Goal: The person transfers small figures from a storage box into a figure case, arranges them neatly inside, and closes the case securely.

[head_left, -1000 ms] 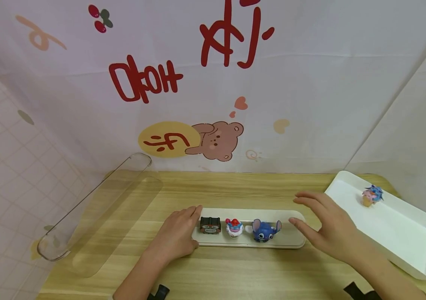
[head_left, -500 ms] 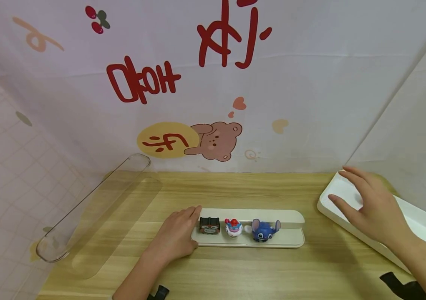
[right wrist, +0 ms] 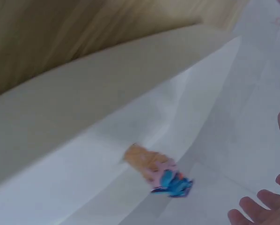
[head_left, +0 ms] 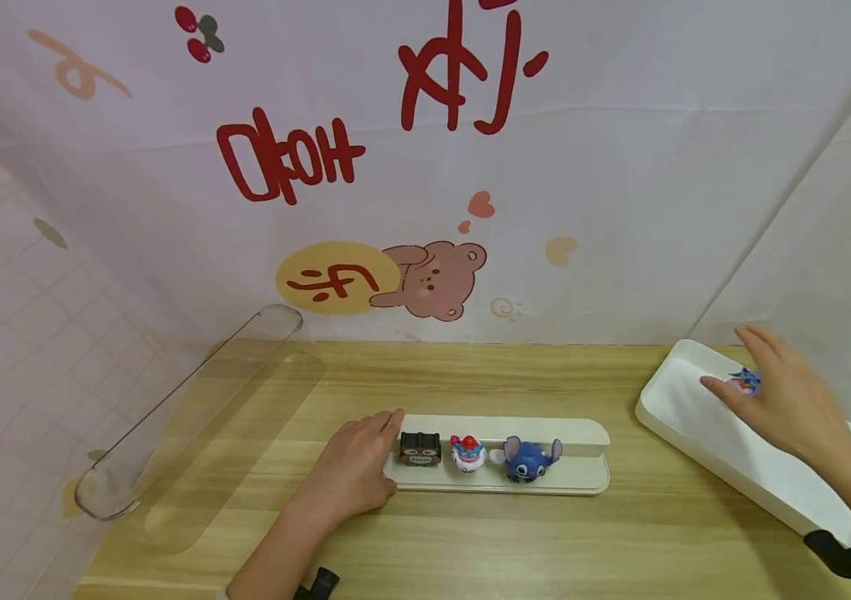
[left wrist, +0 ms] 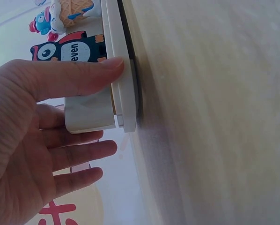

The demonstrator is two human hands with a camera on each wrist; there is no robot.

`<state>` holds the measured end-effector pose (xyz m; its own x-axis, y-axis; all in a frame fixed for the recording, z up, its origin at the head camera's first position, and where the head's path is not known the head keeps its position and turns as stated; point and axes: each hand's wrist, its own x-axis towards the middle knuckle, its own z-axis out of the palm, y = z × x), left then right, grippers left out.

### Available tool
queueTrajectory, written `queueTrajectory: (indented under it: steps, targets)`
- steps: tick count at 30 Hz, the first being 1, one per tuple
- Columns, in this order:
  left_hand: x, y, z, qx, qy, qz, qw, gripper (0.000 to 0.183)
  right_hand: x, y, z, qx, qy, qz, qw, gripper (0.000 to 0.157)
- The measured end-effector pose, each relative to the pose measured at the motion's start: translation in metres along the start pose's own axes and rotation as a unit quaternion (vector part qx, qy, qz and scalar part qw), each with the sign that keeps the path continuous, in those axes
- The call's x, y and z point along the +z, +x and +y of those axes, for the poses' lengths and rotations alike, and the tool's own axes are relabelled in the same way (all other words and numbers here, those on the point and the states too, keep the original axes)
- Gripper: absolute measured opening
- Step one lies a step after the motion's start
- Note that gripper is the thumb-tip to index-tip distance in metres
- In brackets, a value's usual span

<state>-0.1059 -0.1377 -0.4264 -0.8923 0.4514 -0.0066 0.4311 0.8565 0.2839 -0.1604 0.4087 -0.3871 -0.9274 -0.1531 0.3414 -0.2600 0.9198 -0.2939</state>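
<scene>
My left hand (head_left: 353, 467) holds the left end of a white stepped display base (head_left: 583, 475); the left wrist view shows the thumb (left wrist: 84, 77) on its front edge and the fingers behind. On the base stand a black box-shaped figurine (head_left: 420, 450), a small white one with a red top (head_left: 468, 454) and a blue big-eared figurine (head_left: 527, 460). Over the white tray (head_left: 676, 433) at right hovers my right hand (head_left: 796, 408), fingers spread and holding nothing. Just beyond it in the tray lies an ice-cream-cone figurine (right wrist: 154, 168) with a blue top, partly hidden by the hand in the head view.
A clear plastic cover (head_left: 200, 425) rests on the wooden table (head_left: 500, 542) at the left. Behind the table hangs a white printed cloth (head_left: 620, 208), with more cloth along both sides.
My right hand has moved right, from beside the base's right end to over the tray and its cone figurine. The left hand has stayed on the base.
</scene>
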Motion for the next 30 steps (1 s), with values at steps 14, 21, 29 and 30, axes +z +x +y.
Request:
queueTrajectory:
  steps: [14,21,29,30]
  targets:
    - [0.001,0.0,0.0,0.0,0.005,-0.001,1.0,0.095,0.017,0.0,0.055,0.062,-0.033,-0.088,0.994,0.093]
    - [0.0,0.0,0.0,0.002,0.005,-0.001,1.0,0.095,0.023,0.0,0.059,0.055,-0.046,-0.089,0.993,0.075]
    - [0.001,0.001,0.0,0.001,0.009,-0.002,1.0,0.095,0.025,-0.002,0.063,0.06,-0.051,-0.084,0.993,0.071]
    - [0.001,0.001,0.0,0.001,0.009,-0.002,1.0,0.095,0.025,-0.002,0.064,0.062,-0.051,-0.086,0.993,0.071]
